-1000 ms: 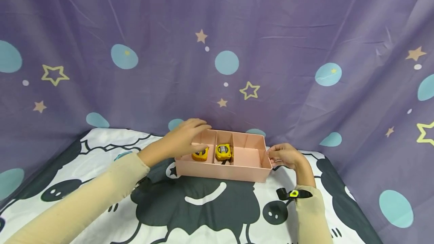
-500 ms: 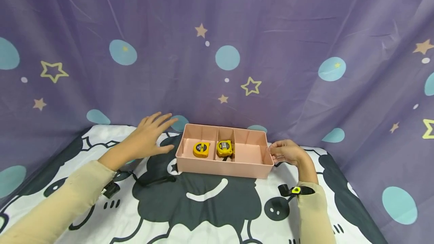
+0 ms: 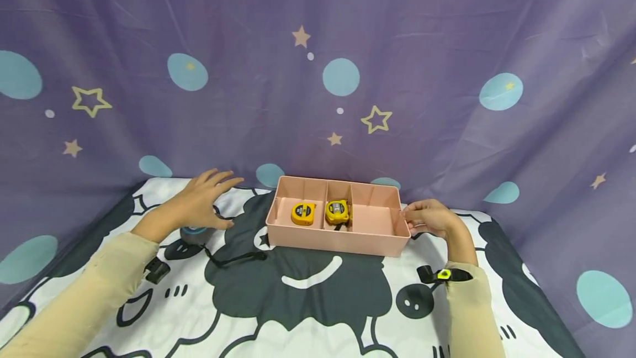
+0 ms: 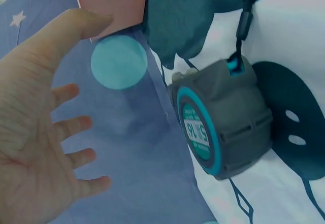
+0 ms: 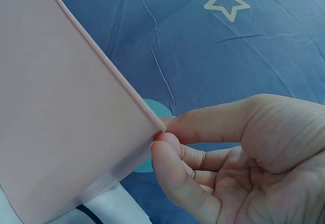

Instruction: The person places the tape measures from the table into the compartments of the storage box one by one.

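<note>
A pink box [image 3: 343, 241] with three compartments stands on the patterned cloth by the backdrop. Its left compartment holds a yellow tape measure [image 3: 303, 214], and its middle one another yellow tape measure [image 3: 337, 212]. My right hand [image 3: 431, 219] pinches the box's right end between thumb and fingers, plain in the right wrist view at the box's edge [image 5: 133, 96]. Left of the box, my left hand [image 3: 201, 203] hovers with spread fingers. Close beside it lies a grey tape measure with a blue ring [image 4: 223, 122], mostly covered by that hand in the head view.
The grey tape measure's black wrist strap [image 3: 238, 259] stretches along the cloth towards the box. A purple star-printed curtain [image 3: 258, 70] rises right behind the box. The white and dark cloth [image 3: 308, 341] spreads under everything.
My left hand has withdrawn from the box's left compartment and moved left to the grey tape measure. The left yellow tape measure, partly covered before, shows fully. My right hand keeps its pinch.
</note>
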A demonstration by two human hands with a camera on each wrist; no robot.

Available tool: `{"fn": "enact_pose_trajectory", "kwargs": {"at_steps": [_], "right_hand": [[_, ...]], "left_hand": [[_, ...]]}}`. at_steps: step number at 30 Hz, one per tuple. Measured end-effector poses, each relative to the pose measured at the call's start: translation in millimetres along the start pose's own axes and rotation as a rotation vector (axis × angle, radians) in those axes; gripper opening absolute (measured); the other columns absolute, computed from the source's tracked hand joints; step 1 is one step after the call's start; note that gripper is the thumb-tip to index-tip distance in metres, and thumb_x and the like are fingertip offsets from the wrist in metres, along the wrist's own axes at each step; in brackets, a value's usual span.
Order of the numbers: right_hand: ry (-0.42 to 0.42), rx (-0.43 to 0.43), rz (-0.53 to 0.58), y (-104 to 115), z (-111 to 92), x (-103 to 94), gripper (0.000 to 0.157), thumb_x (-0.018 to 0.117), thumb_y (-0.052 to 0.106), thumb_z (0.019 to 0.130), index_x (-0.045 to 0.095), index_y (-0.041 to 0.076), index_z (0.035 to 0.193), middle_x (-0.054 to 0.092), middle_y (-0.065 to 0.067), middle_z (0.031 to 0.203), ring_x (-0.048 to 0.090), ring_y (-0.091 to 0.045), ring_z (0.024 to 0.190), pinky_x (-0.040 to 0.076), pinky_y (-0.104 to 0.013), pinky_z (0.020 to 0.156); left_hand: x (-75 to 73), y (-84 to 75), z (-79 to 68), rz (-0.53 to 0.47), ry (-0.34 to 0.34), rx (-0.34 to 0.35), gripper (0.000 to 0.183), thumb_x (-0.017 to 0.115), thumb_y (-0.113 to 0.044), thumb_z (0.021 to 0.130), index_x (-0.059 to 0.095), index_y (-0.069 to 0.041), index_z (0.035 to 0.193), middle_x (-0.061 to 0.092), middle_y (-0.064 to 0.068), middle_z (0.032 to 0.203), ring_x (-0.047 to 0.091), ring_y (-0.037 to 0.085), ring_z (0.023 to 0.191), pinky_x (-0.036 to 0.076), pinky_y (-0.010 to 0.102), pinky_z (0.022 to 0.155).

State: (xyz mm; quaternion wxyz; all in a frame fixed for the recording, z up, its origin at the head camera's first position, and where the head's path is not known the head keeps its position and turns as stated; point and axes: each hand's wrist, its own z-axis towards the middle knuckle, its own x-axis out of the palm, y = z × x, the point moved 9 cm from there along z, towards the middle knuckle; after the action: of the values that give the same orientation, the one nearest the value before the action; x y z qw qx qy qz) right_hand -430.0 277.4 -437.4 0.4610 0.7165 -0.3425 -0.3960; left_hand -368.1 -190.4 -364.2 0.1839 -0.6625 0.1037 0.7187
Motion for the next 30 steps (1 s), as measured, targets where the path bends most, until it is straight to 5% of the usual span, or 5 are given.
{"fn": "enact_pose_trajectory", "kwargs": {"at_steps": [13, 30], "right_hand": [[0.010, 0.005, 0.005, -0.9, 1.0, -3.0, 0.012, 0.056, 0.006, 0.100, 0.064, -0.003, 0.102, 0.066, 0.003, 0.079, 0.064, -0.008, 0.073, 0.059, -0.024, 0.071], [0.001, 0.019, 0.006, -1.0, 1.4, -2.8, 0.021, 0.056, 0.007, 0.101, 0.061, -0.010, 0.110, 0.067, 0.001, 0.083, 0.064, -0.008, 0.074, 0.059, -0.025, 0.072]], "left_hand": [[22.4, 23.3, -9.0, -0.126, 0.167, -0.043, 0.105, 0.092, -0.041, 0.069, 0.040, -0.004, 0.153, 0.040, 0.032, 0.149, 0.040, 0.059, 0.130, 0.041, 0.073, 0.097], [43.6, 30.2, -17.0, -0.220, 0.402, -0.103, 0.089, 0.094, -0.015, 0.060, 0.052, -0.003, 0.138, 0.049, 0.031, 0.134, 0.054, 0.036, 0.107, 0.053, 0.050, 0.087]]}}
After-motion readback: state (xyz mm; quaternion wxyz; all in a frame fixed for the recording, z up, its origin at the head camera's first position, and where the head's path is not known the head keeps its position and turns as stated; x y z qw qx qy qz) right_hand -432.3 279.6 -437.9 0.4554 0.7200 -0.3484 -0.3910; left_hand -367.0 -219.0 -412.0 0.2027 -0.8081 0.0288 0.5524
